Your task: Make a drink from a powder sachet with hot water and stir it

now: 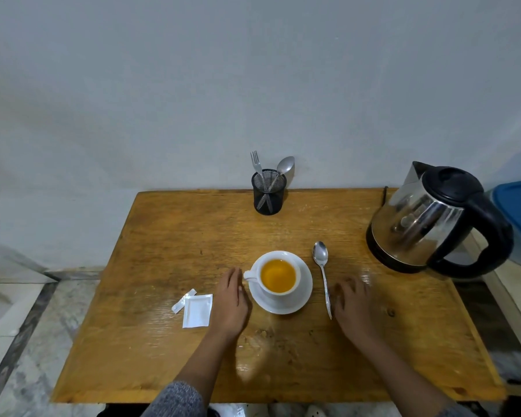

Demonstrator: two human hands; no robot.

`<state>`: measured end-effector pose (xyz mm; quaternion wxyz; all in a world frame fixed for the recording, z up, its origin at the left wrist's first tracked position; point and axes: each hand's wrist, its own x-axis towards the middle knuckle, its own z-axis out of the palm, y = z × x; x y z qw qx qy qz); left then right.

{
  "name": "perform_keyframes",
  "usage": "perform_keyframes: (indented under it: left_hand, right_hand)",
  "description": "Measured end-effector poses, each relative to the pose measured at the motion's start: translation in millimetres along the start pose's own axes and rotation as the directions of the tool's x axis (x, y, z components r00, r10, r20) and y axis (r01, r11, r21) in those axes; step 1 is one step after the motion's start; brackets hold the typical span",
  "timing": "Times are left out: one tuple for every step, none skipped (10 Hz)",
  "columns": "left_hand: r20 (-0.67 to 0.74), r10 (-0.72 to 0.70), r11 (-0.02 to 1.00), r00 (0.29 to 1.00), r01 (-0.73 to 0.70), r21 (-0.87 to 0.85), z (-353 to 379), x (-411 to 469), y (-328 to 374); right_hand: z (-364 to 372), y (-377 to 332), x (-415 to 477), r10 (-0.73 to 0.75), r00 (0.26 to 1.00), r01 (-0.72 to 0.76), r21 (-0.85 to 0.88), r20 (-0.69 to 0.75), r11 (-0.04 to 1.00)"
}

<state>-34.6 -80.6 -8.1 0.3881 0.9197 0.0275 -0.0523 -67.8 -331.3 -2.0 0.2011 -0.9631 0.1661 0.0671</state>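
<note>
One white ceramic cup [278,276] sits on a round white saucer [283,300] near the middle of the worn, glossy orange-brown wooden desk [169,242], filled with a cloudy amber-orange drink, its handle turned toward the left hand [230,297]. That hand lies flat on the desk with fingers together and extended, holding nothing, its fingertips just beside the handle and the saucer's rim. On the saucer's other side a plain stainless-steel teaspoon [322,275] lies on the desk, bowl pointing away from the person, and the right hand [354,308] rests palm down just beside its handle, fingers loosely spread and empty; whether it touches the spoon cannot be told. Left of the left hand lies a flat, torn-open white paper sachet [197,310] with its torn-off strip [183,300] touching its upper corner. At the desk's far edge, against the pale wall, a black wire-mesh cylindrical holder [268,192] contains a steel fork [256,164] and a second steel spoon [284,166], both upright. A shiny stainless-steel electric kettle [424,224] with black lid, base and handle stands at the far right corner.
</note>
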Motion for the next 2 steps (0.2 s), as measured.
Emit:
perform_keyframes:
  left_hand:
    - [0.124, -0.009, 0.983, 0.992, -0.014, 0.185, 2.2, 4.7, -11.1]
    - [0.157, -0.017, 0.966, 0.987, -0.024, 0.258, -1.3, 2.4, -6.7]
  right_hand:
    - [-3.9, 7.1, -0.1, 0.018, 0.995, -0.012, -0.060, 0.100, 0.998]
    - [-14.0, -0.4, -2.7, 0.040, 0.986, -0.019, -0.127, 0.163, 0.992]
